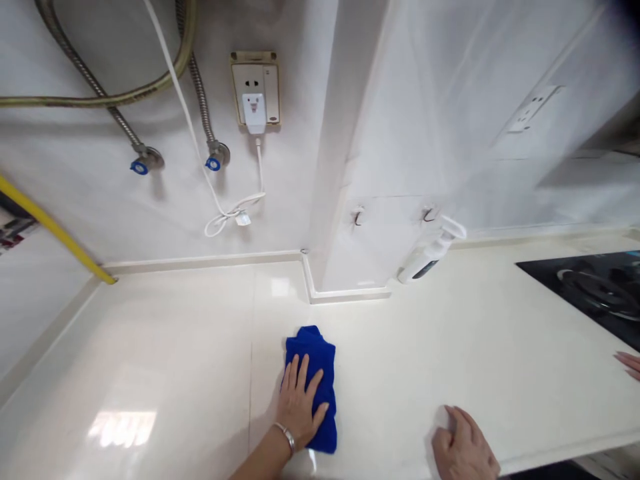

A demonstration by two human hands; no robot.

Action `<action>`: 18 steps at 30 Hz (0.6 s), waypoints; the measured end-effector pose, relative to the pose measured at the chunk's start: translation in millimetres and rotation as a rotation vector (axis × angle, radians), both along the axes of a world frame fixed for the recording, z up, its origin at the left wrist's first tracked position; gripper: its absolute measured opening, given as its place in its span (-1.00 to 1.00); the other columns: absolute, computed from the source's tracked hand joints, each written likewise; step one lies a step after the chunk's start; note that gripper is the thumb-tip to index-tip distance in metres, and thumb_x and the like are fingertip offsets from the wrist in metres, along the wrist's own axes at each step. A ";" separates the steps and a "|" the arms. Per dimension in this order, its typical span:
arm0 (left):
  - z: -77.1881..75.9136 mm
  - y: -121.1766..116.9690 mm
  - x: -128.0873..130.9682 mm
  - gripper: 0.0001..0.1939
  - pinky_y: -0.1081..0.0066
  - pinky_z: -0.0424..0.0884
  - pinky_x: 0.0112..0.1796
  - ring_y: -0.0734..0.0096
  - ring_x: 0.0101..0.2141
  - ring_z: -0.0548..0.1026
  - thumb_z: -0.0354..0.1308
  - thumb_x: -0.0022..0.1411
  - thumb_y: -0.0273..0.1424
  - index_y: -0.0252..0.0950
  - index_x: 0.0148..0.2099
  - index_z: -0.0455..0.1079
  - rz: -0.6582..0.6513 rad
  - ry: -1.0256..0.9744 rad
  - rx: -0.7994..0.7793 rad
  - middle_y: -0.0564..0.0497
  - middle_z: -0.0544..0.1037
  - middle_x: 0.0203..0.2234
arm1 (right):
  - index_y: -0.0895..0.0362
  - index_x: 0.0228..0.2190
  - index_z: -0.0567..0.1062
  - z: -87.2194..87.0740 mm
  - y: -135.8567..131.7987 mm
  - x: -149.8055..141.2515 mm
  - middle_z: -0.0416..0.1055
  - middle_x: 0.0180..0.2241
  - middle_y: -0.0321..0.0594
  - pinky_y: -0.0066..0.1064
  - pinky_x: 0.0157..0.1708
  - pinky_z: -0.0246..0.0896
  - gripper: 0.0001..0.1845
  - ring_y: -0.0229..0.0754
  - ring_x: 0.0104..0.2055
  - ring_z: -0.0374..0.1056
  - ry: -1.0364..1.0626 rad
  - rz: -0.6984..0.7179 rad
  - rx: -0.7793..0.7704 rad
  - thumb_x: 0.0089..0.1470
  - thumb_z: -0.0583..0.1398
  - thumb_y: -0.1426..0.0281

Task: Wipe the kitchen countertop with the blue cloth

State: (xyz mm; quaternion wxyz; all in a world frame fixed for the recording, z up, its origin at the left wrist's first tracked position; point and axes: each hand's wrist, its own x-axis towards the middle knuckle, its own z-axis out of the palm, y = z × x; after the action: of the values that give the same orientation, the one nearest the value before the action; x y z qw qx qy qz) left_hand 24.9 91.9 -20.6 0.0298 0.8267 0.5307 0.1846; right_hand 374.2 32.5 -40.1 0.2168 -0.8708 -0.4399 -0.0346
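Observation:
A folded blue cloth lies on the glossy cream countertop, near its front middle. My left hand rests flat on the cloth's near left part, fingers spread and stretched out; a bracelet circles the wrist. My right hand sits on the bare counter to the right, close to the front edge, with its fingers curled under and nothing seen in them.
A white spray bottle leans against the wall column. A black gas hob is set into the counter at the right. Another person's fingertips show at the right edge. Hoses, a yellow pipe and a plugged socket are on the back wall.

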 end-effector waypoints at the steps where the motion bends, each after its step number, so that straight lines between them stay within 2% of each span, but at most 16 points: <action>1: -0.2 -4.2 -3.3 -0.33 -0.14 0.19 0.24 -0.11 0.39 -0.10 0.13 0.30 -0.24 -0.04 0.41 0.09 -0.002 -0.001 -0.004 -0.09 -0.13 0.44 | 0.02 0.06 0.35 0.6 0.0 -0.4 0.35 0.17 -0.12 0.02 0.03 0.20 -0.55 0.11 0.13 0.32 0.000 0.004 -0.006 0.15 -0.03 0.31; 3: 1.3 0.0 -12.8 -0.42 -0.11 0.19 0.25 -0.04 0.39 -0.07 0.12 0.31 -0.26 -0.02 0.35 0.20 -0.009 -0.010 -0.037 -0.04 -0.05 0.43 | 0.04 0.06 0.35 1.3 -0.1 -0.8 0.35 0.17 -0.08 0.05 0.04 0.20 -0.54 0.13 0.13 0.32 -0.001 0.012 -0.014 0.14 -0.03 0.32; 6: 5.0 33.9 -37.4 -0.53 -0.07 0.17 0.27 0.00 0.37 0.01 0.08 0.34 -0.21 -0.02 0.27 0.32 0.037 -0.036 -0.115 0.02 0.10 0.39 | 0.04 0.07 0.35 0.8 -0.8 -0.5 0.34 0.18 -0.08 0.09 0.05 0.20 -0.52 0.16 0.14 0.30 0.008 0.012 -0.021 0.13 -0.02 0.32; 9: 8.1 86.0 -78.7 -0.54 -0.06 0.14 0.29 -0.02 0.36 0.06 0.04 0.35 -0.17 -0.06 0.25 0.37 0.221 -0.046 -0.140 -0.03 0.18 0.36 | 0.04 0.10 0.33 -1.7 -1.5 1.2 0.32 0.19 -0.08 0.13 0.05 0.21 -0.51 0.18 0.15 0.30 0.006 0.015 -0.039 0.14 -0.03 0.31; 13: 14.8 153.8 -153.7 -0.48 0.00 0.05 0.31 -0.09 0.36 0.03 0.01 0.36 -0.17 -0.22 0.28 0.35 0.488 0.021 -0.126 -0.15 0.17 0.36 | 0.07 0.10 0.34 -9.4 -1.7 9.7 0.33 0.17 -0.03 0.13 0.02 0.23 -0.49 0.21 0.12 0.31 -0.017 0.035 -0.050 0.14 -0.05 0.30; 16: 21.5 188.7 -210.3 -0.41 0.02 0.01 0.32 -0.12 0.36 0.00 -0.05 0.37 -0.14 -0.24 0.35 0.24 0.754 0.028 -0.162 -0.18 0.11 0.38 | 0.06 0.07 0.37 -15.1 -2.3 19.0 0.37 0.14 -0.03 0.11 -0.04 0.27 -0.49 0.22 0.06 0.35 -0.010 0.026 -0.073 0.10 -0.03 0.26; 18: 24.0 203.7 -242.6 -0.37 0.01 -0.02 0.32 -0.12 0.37 -0.02 -0.13 0.38 -0.08 -0.24 0.38 0.18 0.879 0.013 -0.198 -0.18 0.06 0.40 | 0.04 0.06 0.39 -15.8 -2.9 22.4 0.38 0.11 -0.03 0.09 -0.07 0.29 -0.48 0.21 0.02 0.38 -0.011 0.023 -0.086 0.07 0.00 0.25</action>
State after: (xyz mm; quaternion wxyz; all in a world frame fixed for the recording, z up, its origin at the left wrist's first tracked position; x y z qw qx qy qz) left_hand -217.7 295.6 3.4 0.0241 0.5172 0.8466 0.1230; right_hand 396.6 29.6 -56.0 0.1772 -0.8741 -0.4519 -0.0183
